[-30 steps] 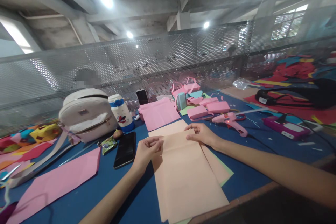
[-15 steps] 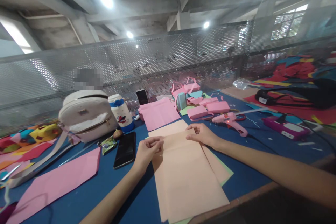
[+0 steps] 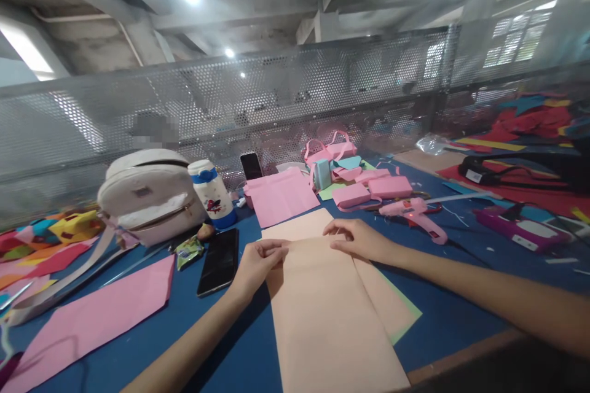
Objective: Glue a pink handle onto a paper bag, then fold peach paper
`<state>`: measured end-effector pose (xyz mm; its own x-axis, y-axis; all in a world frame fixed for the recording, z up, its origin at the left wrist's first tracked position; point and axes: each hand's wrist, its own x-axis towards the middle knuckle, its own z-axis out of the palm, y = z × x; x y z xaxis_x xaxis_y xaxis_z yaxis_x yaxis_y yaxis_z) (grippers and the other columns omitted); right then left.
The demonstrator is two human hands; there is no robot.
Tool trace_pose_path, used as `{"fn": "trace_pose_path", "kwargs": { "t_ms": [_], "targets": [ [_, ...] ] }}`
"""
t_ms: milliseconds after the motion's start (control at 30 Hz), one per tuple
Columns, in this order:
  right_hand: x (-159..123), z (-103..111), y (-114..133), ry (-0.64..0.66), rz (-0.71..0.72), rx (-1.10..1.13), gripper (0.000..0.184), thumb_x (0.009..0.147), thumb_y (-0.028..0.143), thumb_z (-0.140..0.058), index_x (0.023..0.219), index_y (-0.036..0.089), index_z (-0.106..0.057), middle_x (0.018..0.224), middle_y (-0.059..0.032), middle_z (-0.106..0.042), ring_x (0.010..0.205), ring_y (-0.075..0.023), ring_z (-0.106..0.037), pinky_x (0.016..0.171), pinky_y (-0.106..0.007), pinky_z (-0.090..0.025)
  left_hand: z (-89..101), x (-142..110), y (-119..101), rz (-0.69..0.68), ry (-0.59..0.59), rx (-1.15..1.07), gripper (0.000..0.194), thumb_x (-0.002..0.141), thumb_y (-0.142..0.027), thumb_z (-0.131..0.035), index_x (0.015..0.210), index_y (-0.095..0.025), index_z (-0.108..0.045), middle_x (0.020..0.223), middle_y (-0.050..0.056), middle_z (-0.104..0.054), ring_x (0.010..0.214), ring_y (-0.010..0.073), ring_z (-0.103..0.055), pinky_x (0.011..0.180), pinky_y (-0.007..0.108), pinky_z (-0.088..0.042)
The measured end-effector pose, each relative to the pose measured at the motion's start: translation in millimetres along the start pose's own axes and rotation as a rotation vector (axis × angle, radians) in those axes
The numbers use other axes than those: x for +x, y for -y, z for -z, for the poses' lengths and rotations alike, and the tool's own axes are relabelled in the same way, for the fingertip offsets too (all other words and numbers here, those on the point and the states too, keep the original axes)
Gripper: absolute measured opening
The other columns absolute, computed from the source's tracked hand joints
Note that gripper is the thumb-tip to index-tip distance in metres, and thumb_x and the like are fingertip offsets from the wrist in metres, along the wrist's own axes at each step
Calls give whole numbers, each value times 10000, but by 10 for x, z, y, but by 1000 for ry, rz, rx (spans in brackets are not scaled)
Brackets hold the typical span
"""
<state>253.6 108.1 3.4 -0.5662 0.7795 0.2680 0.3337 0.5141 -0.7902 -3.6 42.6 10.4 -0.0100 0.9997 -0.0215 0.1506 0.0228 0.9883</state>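
Observation:
A peach paper sheet point(image 3: 332, 313) lies in front of me, reaching the table's near edge, with a crease line across its upper part. My left hand point(image 3: 260, 261) pinches its upper left corner between thumb and fingers. At the upper right edge, my right hand point(image 3: 353, 238) has its fingers curled with thumb and fingertips on the sheet. More peach paper and a green sheet point(image 3: 408, 319) stick out from underneath on the right. Beyond my hands is a pink sheet point(image 3: 281, 196).
Left of my hands lie a black phone point(image 3: 219, 263), a bottle point(image 3: 212, 193), a white backpack point(image 3: 150, 199) and a long pink sheet point(image 3: 101, 313). To the right are a pink glue gun point(image 3: 417, 216), pink box-shaped pieces point(image 3: 389, 187) and a purple device point(image 3: 520, 227). A perforated metal panel point(image 3: 276, 98) stands behind.
The peach sheet now extends slightly further toward me. My right hand has shifted a little at the upper edge, while the left keeps its pinch. The view has turned slightly.

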Motion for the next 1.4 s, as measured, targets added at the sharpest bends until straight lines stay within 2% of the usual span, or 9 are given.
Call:
{"fn": "trace_pose_path", "kwargs": {
  "t_ms": [167, 300, 400, 533, 633, 700, 833, 1100, 1400],
  "targets": [
    [28, -38, 168, 141, -15, 6, 253, 765, 231, -661, 1016, 217, -690, 871, -19, -692, 765, -177, -599, 677, -261, -422, -22, 35, -45, 34, 81, 2, 524, 608, -423, -808, 968, -50, -727, 478, -53, -501, 450, 67, -390, 483, 212, -294],
    [129, -167, 241, 231, -48, 105, 162, 827, 301, -627, 923, 184, -686, 743, -5, -654, 667, -144, -562, 592, -232, -404, -103, 57, -84, 26, 185, 21, 800, 676, -358, -765, 1345, -3, -507, 443, -92, -458, 463, 68, -334, 514, 214, -264],
    [211, -242, 282, 214, -53, 163, 156, 840, 323, -620, 837, 176, -674, 746, -2, -632, 658, -128, -521, 586, -228, -378, -167, 69, -94, 17, 228, 32, 921, 707, -348, -752, 1446, 18, -342, 466, -76, -505, 491, 82, -351, 533, 226, -266],
    [278, -270, 321, 157, -72, 205, 124, 809, 269, -630, 737, 168, -634, 705, 8, -595, 644, -122, -485, 597, -236, -366, -206, 75, -72, 32, 217, 13, 936, 724, -409, -746, 1459, -6, -329, 451, -102, -447, 486, 77, -312, 525, 225, -231],
    [298, -254, 313, 115, -86, 226, 105, 793, 246, -618, 723, 168, -613, 704, 4, -591, 650, -129, -492, 607, -243, -371, -218, 44, -46, 88, 219, -16, 800, 688, -451, -760, 1333, -38, -531, 457, -99, -419, 471, 68, -291, 511, 218, -218],
    [306, -228, 291, 75, -88, 242, 104, 791, 253, -610, 727, 172, -593, 732, -7, -599, 680, -141, -518, 622, -247, -383, -227, 4, -33, 150, 226, -25, 562, 651, -468, -768, 1026, -53, -715, 456, -76, -422, 451, 63, -294, 490, 218, -218],
    [310, -155, 231, -15, -85, 261, 165, 808, 330, -608, 750, 184, -556, 750, -11, -587, 704, -153, -539, 638, -255, -404, -220, -58, -36, 256, 188, -10, 383, 577, -494, -777, 576, -129, -662, 436, -43, -445, 402, 72, -338, 446, 220, -240],
    [184, -81, 190, -58, -112, 294, 250, 807, 422, -628, 758, 191, -546, 712, 6, -554, 626, -133, -512, 568, -239, -389, -143, -84, -147, 254, 40, 69, 356, 604, -464, -769, 627, -117, -693, 433, -52, -412, 406, 57, -271, 422, 212, -164],
    [141, -58, 265, 18, -197, 369, 356, 695, 510, -748, 761, 177, -640, 769, -33, -640, 739, -182, -598, 680, -269, -458, -212, -133, -246, 150, 104, 200, 292, 734, -388, -675, 579, -142, -664, 438, -59, -360, 432, 74, -236, 425, 225, -155]
  ]
}}
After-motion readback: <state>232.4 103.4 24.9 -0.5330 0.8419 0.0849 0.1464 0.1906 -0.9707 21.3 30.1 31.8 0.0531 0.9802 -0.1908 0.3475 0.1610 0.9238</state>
